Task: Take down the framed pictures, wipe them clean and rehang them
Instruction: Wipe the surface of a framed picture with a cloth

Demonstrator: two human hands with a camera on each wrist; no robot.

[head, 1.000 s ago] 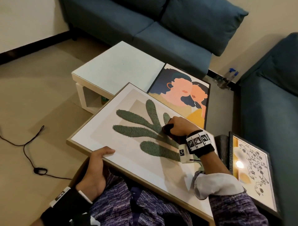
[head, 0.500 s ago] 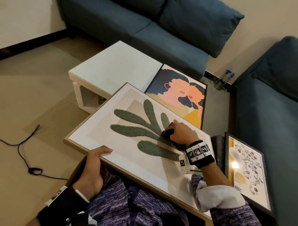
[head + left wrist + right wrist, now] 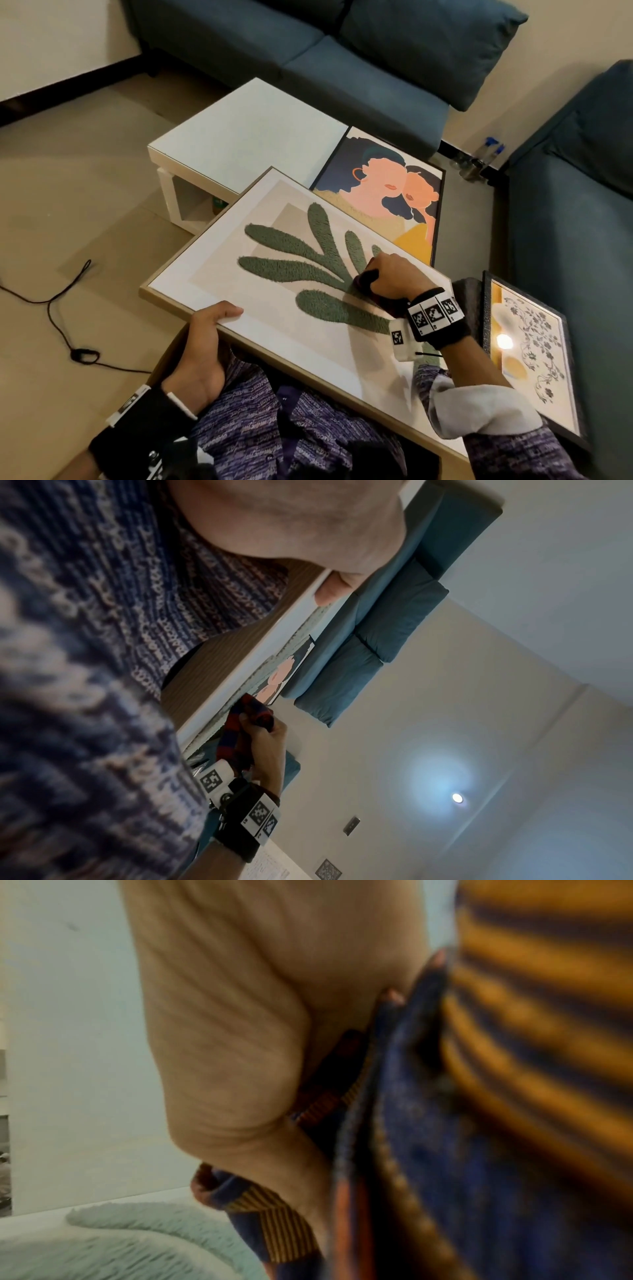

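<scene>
The leaf picture [image 3: 219, 284], a big light-wood frame, lies tilted across the person's lap at centre frame; it looks stiff, broad and awkward rather than heavy, best taken by two opposite edges, the tufted green leaves probably soft and easily snagged; its upper corner overhangs the white table [image 3: 246, 137], its right side crowds the portrait picture [image 3: 387, 192] and floral picture [image 3: 534, 346], so open room lies at left over bare floor; the left hand [image 3: 202, 346] grips the near edge, thumb on top; the right hand [image 3: 394, 279] is clenched round a striped cloth [image 3: 245, 723], pressing it on the leaves.
</scene>
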